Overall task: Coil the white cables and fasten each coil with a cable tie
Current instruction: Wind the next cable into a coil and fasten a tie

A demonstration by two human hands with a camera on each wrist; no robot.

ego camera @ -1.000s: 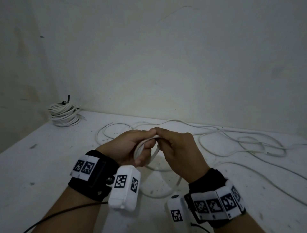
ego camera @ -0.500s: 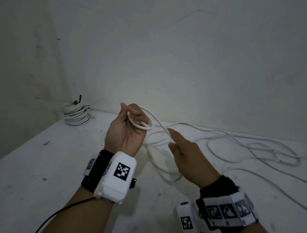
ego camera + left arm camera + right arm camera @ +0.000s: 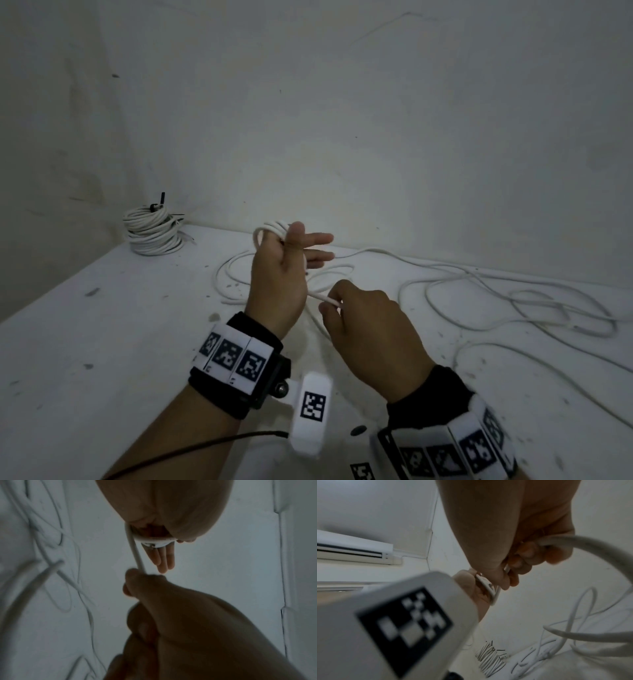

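Observation:
My left hand (image 3: 301,246) is raised over the table, fingers straight and pointing right. Several turns of white cable (image 3: 270,229) are wound round it, and the thumb lies over them. From those turns the cable runs down to my right hand (image 3: 334,302), which pinches it just below and nearer me. In the left wrist view the loops (image 3: 154,541) cross the palm and the strand (image 3: 137,555) leads to the right hand's fingertips (image 3: 133,574). In the right wrist view the cable (image 3: 590,545) curves out of the curled fingers (image 3: 527,559).
A finished stack of coils (image 3: 150,229) bound with black cable ties (image 3: 161,200) stands at the table's far left corner by the wall. Loose white cable (image 3: 479,284) sprawls over the middle and right of the white table (image 3: 102,342).
My left hand has turned and straightened its fingers with the loops round it. My right hand, open half a second ago, now pinches the cable below the left hand.

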